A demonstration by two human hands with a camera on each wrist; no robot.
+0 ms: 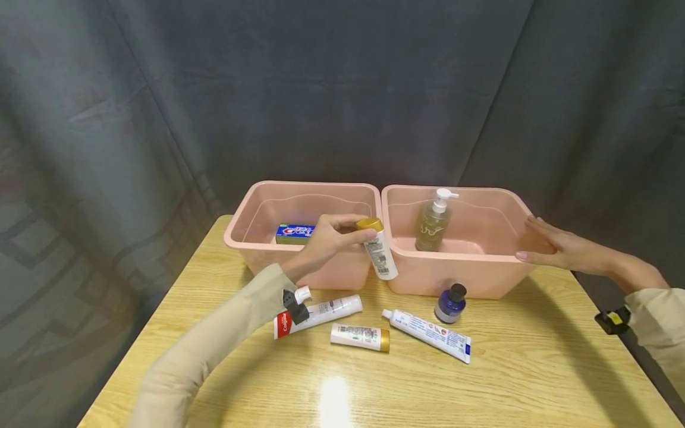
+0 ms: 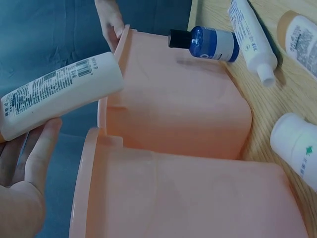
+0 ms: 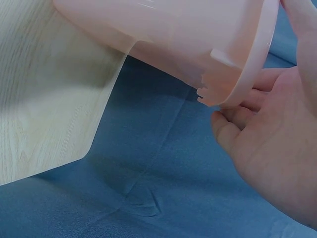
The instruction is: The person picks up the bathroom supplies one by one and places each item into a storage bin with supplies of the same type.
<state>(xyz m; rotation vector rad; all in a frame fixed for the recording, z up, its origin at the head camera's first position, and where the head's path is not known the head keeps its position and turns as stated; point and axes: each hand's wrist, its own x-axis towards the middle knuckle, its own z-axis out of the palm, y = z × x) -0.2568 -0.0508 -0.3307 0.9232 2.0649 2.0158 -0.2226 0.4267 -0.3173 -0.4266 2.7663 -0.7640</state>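
Note:
My left hand [image 1: 333, 238] pinches a white bottle [image 1: 382, 258] by its gold cap. The bottle hangs tilted, bottom down, in front of where the left pink bin [image 1: 307, 270] and the right pink bin [image 1: 460, 276] meet. In the left wrist view, printed text and a barcode show on the bottle [image 2: 62, 91]. My right hand [image 1: 575, 251] holds the right end of the right bin by its rim [image 3: 252, 64]. The right wrist view shows those fingers bent at the rim, some tips hidden. A clear pump bottle [image 1: 430, 229] stands in the right bin; a blue Crest box [image 1: 295, 232] lies in the left one.
On the table [image 1: 278, 386] before the bins lie a Colgate tube [image 1: 336, 308], a second gold-capped white bottle [image 1: 355, 336] and a white-and-blue tube [image 1: 428, 334]. A small dark-blue bottle [image 1: 449, 306] with a black cap is near the right bin. A dark curtain [image 1: 316, 89] hangs behind.

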